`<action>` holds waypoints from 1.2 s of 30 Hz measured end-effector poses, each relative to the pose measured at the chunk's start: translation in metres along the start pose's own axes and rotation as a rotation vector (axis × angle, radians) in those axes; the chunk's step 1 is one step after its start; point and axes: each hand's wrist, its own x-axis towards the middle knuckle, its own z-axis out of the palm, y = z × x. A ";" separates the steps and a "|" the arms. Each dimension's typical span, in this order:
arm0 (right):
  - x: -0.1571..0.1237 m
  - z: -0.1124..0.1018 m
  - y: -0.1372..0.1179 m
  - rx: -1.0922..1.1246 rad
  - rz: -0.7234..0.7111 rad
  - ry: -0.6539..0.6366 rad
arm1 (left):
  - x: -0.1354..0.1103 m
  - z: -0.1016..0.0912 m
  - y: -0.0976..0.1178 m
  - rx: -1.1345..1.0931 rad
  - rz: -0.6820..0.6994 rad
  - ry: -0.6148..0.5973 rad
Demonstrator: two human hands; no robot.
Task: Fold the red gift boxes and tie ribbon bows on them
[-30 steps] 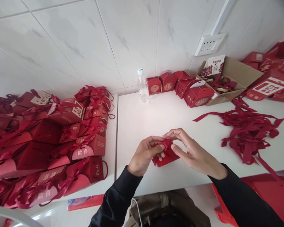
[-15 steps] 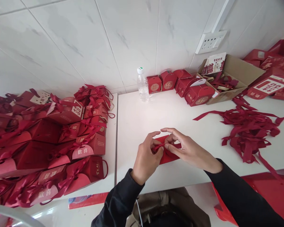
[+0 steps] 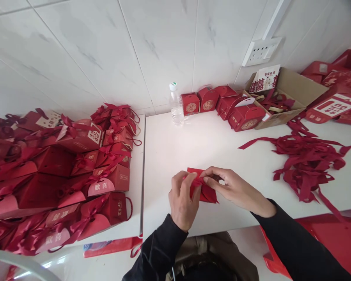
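A small red box sits near the table's front edge, between my hands. Across its top runs a dark red ribbon that looks knotted or looped in the middle. My left hand is closed at the box's left side, thumb and fingers pinching the ribbon. From the right, my right hand pinches the ribbon between thumb and forefinger near its middle. The fingers cover part of the knot and of the box's far side.
Ribboned red boxes are crowded on the left table. At the wall stand a water bottle, several small red boxes and an open cardboard box. Loose ribbons lie heaped at right, above a red stool.
My left hand has turned and shifted slightly down, its fingers now curled over the ribbon. The box is turned a little, and my right hand stays at the ribbon's middle.
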 end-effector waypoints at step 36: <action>0.000 -0.021 0.015 -0.202 0.048 0.071 | -0.011 -0.058 0.012 0.066 -0.274 -0.583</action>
